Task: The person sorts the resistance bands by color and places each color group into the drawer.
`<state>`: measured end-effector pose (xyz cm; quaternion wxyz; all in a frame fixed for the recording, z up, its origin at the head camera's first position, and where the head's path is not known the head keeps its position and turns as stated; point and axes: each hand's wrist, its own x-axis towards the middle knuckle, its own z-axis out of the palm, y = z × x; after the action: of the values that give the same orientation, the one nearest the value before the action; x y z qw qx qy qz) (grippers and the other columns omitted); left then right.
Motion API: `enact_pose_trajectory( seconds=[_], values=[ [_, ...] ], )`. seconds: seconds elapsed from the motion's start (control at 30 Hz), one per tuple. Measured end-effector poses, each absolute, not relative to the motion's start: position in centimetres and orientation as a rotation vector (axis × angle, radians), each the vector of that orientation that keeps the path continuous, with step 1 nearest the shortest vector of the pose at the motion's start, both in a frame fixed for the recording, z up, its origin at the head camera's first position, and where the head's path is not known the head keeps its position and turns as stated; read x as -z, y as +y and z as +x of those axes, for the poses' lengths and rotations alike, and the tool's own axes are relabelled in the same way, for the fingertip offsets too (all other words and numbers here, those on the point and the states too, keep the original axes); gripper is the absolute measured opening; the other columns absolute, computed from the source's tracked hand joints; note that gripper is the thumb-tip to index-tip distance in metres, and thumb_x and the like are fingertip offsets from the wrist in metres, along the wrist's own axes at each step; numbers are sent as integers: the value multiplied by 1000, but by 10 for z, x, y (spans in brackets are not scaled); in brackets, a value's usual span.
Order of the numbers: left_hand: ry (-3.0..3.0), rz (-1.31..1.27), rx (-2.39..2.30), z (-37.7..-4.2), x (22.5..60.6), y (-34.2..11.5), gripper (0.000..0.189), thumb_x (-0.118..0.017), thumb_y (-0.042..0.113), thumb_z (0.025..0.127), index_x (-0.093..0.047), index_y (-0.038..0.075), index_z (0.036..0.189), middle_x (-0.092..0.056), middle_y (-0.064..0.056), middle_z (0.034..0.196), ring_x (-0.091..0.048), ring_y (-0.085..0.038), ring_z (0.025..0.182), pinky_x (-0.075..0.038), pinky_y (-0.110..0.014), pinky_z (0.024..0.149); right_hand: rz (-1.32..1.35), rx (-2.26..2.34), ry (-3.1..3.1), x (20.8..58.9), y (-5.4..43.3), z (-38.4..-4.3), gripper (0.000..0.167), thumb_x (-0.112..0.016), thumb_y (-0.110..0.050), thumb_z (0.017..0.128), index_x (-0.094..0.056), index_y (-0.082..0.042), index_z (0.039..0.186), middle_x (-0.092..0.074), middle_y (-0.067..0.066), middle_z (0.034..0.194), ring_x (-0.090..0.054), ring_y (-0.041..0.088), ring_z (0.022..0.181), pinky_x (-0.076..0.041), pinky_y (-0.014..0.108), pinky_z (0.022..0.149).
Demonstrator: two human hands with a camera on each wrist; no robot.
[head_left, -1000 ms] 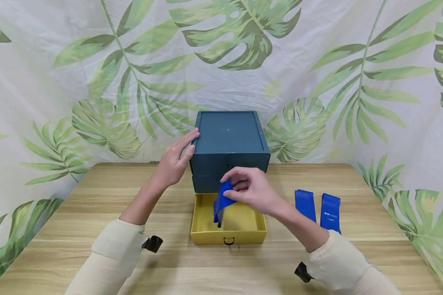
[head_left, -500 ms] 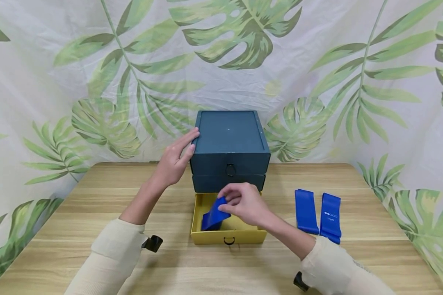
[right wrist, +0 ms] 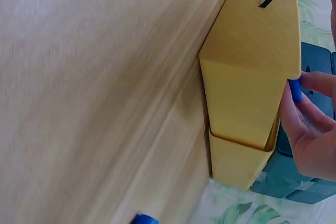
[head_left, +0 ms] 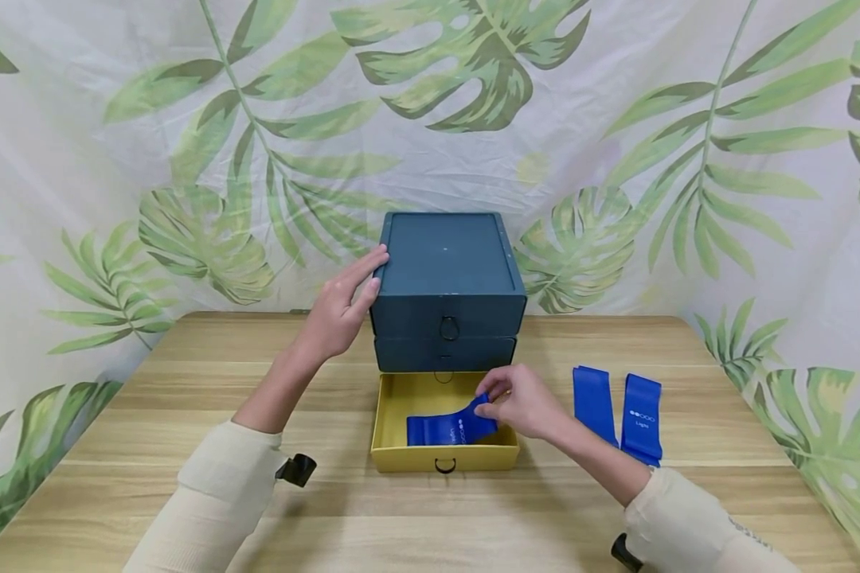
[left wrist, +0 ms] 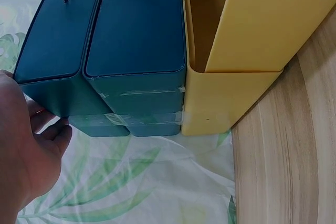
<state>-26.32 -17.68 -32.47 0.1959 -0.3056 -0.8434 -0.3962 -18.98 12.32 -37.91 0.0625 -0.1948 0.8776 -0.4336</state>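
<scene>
My left hand (head_left: pixel 338 312) rests against the upper left side of a stack of dark teal drawer boxes (head_left: pixel 447 255), fingertips at the top edge. Below them a yellow drawer (head_left: pixel 444 460) stands pulled out toward me, a small black loop on its front. Inside it lies a blue resistance band (head_left: pixel 437 430) with white print, flat along its left part. My right hand (head_left: pixel 523 402) pinches the band's right end, raised near the drawer's right wall. In the right wrist view only a bit of blue band (right wrist: pixel 295 91) shows between thumb and fingers.
Two more blue bands, a left one (head_left: pixel 593 402) and a right one marked "Light" (head_left: pixel 642 414), lie on the wooden table (head_left: pixel 330 509) to the right of the drawer. A leaf-patterned cloth (head_left: pixel 430 167) hangs behind the table.
My right hand has come down and then moved right with the band's end. The band, hanging before, now lies stretched along the drawer's inside. My left hand has stayed put.
</scene>
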Motion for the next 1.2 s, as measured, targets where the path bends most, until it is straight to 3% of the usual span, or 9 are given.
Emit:
enact_pose_trajectory(
  seconds=[0.27, 0.57, 0.77, 0.93, 1.1, 1.2],
  values=[
    [-2369, -854, 1106, -263, 324, -177, 47, -41, 18, 112, -44, 0, 156, -38, -13, 164, -33, -28, 153, -27, -49, 124, -582, 1098, 2701, 372, 124, -192, 7, -80, 2, 88, -76, 3, 94, -67, 4, 78, -64, 12, 55, -58, 25, 56],
    [-2375, -846, 1102, -264, 325, -177, 47, -42, 19, 112, -44, 1, 156, -39, -12, 164, -33, -28, 153, -27, -49, 124, -565, 882, 2800, 360, 124, -191, 4, -80, 2, 87, -78, 0, 90, -70, 3, 83, -62, 15, 75, -59, 27, 66],
    [-2370, -841, 1101, -264, 324, -177, 47, -42, 18, 112, -45, 1, 155, -39, -12, 164, -34, -28, 153, -27, -49, 124, -629, 964, 2729, 354, 140, -194, 3, -79, -3, 90, -77, -3, 88, -70, 3, 81, -65, 16, 67, -58, 27, 59],
    [-2367, -844, 1101, -264, 324, -177, 47, -42, 18, 112, -45, 1, 155, -39, -12, 164, -34, -28, 153, -28, -49, 124, -643, 1093, 2622, 353, 161, -204, 9, -74, -7, 95, -76, 1, 93, -73, 8, 81, -70, 23, 70, -59, 31, 60],
    [-2369, -847, 1101, -264, 324, -177, 47, -42, 18, 112, -45, 1, 155, -39, -12, 164, -34, -28, 153, -27, -49, 124, -636, 1191, 2590, 355, 189, -219, 11, -71, -8, 98, -74, 3, 99, -73, 8, 84, -72, 22, 76, -63, 41, 66],
    [-2373, -849, 1101, -264, 324, -177, 47, -42, 19, 112, -44, 1, 155, -39, -13, 164, -34, -28, 153, -27, -49, 124, -642, 1290, 2566, 359, 206, -228, 14, -69, -6, 99, -73, 6, 105, -75, 15, 91, -74, 26, 80, -63, 45, 70]
  ],
)
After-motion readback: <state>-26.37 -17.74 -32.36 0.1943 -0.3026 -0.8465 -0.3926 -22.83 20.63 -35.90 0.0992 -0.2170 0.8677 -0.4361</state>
